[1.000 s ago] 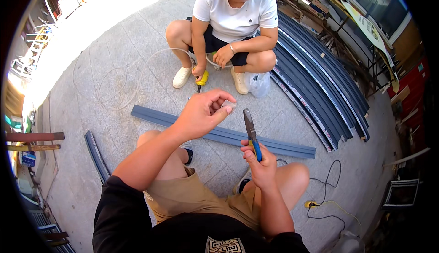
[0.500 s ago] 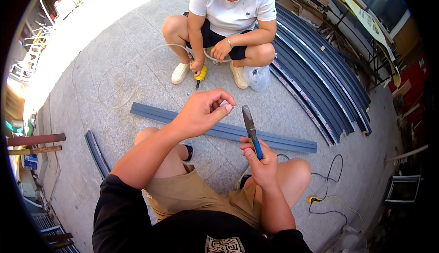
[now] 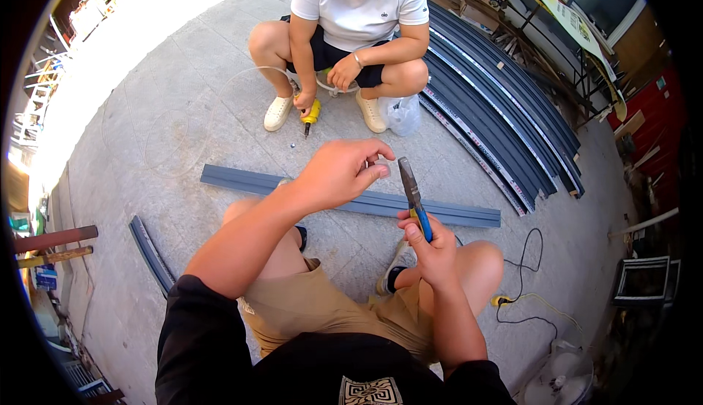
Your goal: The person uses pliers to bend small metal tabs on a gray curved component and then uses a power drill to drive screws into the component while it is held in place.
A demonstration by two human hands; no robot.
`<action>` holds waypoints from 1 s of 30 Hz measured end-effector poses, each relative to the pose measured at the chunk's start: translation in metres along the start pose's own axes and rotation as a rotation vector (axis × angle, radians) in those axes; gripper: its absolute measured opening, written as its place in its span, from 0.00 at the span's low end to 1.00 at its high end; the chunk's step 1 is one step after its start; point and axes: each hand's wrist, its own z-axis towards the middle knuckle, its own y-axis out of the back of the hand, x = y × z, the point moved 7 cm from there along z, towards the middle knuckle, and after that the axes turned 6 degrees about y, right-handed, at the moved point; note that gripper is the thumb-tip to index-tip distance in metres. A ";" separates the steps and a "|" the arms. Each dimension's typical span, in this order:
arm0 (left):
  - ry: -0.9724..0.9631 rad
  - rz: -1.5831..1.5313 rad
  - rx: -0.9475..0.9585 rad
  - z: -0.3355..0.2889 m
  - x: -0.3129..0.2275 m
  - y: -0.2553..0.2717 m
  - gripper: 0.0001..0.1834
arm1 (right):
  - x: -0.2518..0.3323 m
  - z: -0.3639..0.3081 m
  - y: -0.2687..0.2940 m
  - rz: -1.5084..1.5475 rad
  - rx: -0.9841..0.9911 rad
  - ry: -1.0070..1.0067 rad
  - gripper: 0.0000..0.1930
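Observation:
My right hand (image 3: 436,253) grips pliers (image 3: 412,192) with blue and yellow handles, their dark metal jaws pointing up and shut or nearly so. Just left of the jaws is my left hand (image 3: 338,174), its fingers curled and its thumb near the index finger. Something small may sit between those fingers, but I cannot make it out. Below both hands, a long grey grooved metal profile (image 3: 242,178) lies across the paving in front of my feet. Opposite me, a crouching person in a white shirt (image 3: 359,9) holds a yellow power tool (image 3: 311,112), its tip toward the ground.
Long dark profiles (image 3: 483,105) lie stacked at the right. A shorter profile (image 3: 150,255) rests at the left. By my right knee runs a black cable (image 3: 523,262) with a yellow connector (image 3: 501,300). A clear plastic bag (image 3: 403,116) sits beside the person's foot.
Both hands have shifted slightly right, and my left fingertips have come nearer the plier jaws. My left index finger has straightened a little. The whole view has tilted slightly.

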 end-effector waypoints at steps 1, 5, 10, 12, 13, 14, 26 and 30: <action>-0.080 0.012 -0.028 -0.002 -0.005 -0.001 0.12 | 0.007 -0.004 0.004 -0.045 -0.005 -0.004 0.12; -0.032 0.037 0.050 0.006 -0.007 -0.001 0.10 | 0.044 -0.017 0.026 -0.065 -0.055 -0.031 0.12; 0.045 0.146 0.056 0.007 0.011 0.006 0.12 | 0.089 -0.029 0.046 -0.147 -0.031 0.015 0.12; 0.012 0.177 0.029 0.001 0.010 0.013 0.13 | 0.096 -0.024 0.050 -0.190 0.005 0.047 0.11; 0.030 0.206 0.056 0.000 0.012 0.010 0.13 | 0.095 -0.023 0.050 -0.249 0.048 0.099 0.11; 0.050 0.238 0.079 0.000 0.014 0.009 0.13 | 0.094 -0.019 0.049 -0.307 0.092 0.153 0.10; 0.211 0.303 0.108 -0.016 0.058 0.025 0.12 | 0.039 0.008 0.001 -0.522 0.538 0.349 0.15; 0.182 0.346 0.090 -0.013 0.064 0.026 0.13 | 0.031 0.000 -0.017 -0.555 0.616 0.461 0.14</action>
